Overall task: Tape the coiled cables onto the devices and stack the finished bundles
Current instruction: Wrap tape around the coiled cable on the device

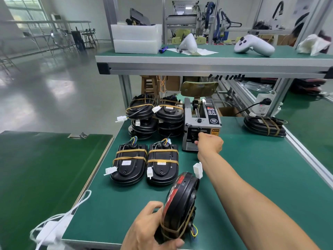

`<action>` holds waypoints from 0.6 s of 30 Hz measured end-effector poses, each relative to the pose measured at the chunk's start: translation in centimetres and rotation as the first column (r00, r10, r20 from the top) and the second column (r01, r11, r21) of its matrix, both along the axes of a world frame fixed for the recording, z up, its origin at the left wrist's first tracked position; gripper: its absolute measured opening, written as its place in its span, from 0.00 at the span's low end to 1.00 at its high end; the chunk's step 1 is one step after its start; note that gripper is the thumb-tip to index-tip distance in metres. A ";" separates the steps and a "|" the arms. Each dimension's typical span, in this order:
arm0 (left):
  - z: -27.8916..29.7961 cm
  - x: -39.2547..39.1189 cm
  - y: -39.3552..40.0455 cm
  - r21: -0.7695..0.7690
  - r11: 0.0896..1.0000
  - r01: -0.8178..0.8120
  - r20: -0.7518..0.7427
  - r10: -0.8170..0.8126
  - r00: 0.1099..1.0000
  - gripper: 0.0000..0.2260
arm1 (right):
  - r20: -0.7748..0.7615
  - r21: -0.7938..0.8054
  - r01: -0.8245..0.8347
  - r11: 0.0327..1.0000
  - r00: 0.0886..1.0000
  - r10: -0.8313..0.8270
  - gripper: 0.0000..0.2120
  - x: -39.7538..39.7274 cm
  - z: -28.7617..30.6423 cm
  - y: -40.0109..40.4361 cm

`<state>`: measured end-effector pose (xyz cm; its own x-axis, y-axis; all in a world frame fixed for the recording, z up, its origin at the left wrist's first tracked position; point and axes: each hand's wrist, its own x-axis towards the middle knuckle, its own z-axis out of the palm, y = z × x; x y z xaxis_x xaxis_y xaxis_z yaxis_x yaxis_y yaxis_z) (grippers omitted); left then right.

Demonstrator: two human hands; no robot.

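Workbench [243,177] with a green mat carries everything. One grey tape dispenser [201,127] stands mid-table; the right hand [210,143] reaches its outlet, fingers curled, though whether they pinch tape I cannot tell. Two stacks of taped bundles [155,118] sit left of the dispenser, their number unclear. Two single taped bundles [146,165] lie side by side nearer, and one more [264,126] lies far right. The left hand [149,228] grips one black device [180,204] on edge at the near side, its white connector [197,170] uppermost.

Left hand [146,230] curled in a grip; right hand [210,144] outstretched, pinching.
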<state>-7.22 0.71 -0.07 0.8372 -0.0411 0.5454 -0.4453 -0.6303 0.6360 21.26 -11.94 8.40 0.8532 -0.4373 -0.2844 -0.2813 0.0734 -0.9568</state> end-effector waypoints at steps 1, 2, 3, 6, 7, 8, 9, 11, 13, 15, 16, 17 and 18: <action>0.1 -0.1 -0.1 -0.008 1.000 -0.001 -0.008 0.001 1.000 0.32 | 0.002 0.014 0.012 1.000 1.000 -0.012 0.06 0.1 0.0 0.1; 0.2 -0.1 -0.2 -0.015 1.000 -0.004 -0.014 0.004 1.000 0.32 | 0.010 0.026 0.021 0.999 1.000 -0.021 0.07 0.1 0.0 0.1; 0.3 -0.1 -0.2 -0.016 1.000 -0.008 -0.017 0.008 1.000 0.32 | 0.018 0.030 0.022 0.999 1.000 -0.022 0.06 -0.1 0.1 0.0; 0.4 -0.1 -0.2 -0.002 1.000 -0.016 -0.009 0.016 1.000 0.32 | 0.002 0.014 -0.060 0.998 0.998 0.060 0.05 -1.3 -0.3 -0.8; 0.4 -0.2 -0.2 -0.005 1.000 -0.017 -0.011 0.017 1.000 0.32 | 0.002 0.033 -0.131 0.991 0.991 0.131 0.06 -2.0 -0.6 -1.4; 0.4 -0.2 -0.2 -0.010 1.000 -0.021 -0.018 0.021 1.000 0.32 | 0.012 0.055 -0.220 0.974 0.975 0.220 0.08 -3.0 -0.9 -2.2; 0.4 -0.2 -0.2 -0.011 1.000 -0.026 -0.020 0.026 0.999 0.32 | 0.026 0.066 -0.306 0.950 0.952 0.305 0.08 -4.1 -1.0 -3.1; 0.0 -0.1 -0.3 0.008 0.999 -0.031 0.008 0.031 0.999 0.28 | 0.061 0.084 -0.431 0.898 0.902 0.427 0.05 -6.5 -0.3 -5.3; -0.6 0.1 -0.3 0.020 0.999 -0.036 0.033 0.036 0.999 0.25 | 0.144 0.189 -0.529 0.827 0.848 0.510 0.02 -9.0 1.5 -7.2; -1.3 0.3 -0.1 0.014 0.999 -0.039 0.033 0.038 0.999 0.22 | 0.244 0.216 -0.642 0.736 0.765 0.596 0.03 -11.6 4.0 -8.4; -1.6 0.4 0.0 0.017 0.999 -0.035 0.038 0.034 0.999 0.21 | 0.271 0.178 -0.691 0.700 0.719 0.640 0.04 -13.0 5.4 -8.7; -1.9 0.5 0.2 0.021 0.999 -0.028 0.045 0.028 0.999 0.20 | 0.284 0.124 -0.729 0.673 0.676 0.680 0.05 -14.4 6.6 -8.8; -2.1 0.6 0.2 0.022 1.000 -0.021 0.052 0.020 0.998 0.20 | 0.287 0.058 -0.756 0.652 0.638 0.714 0.06 -15.7 7.7 -8.8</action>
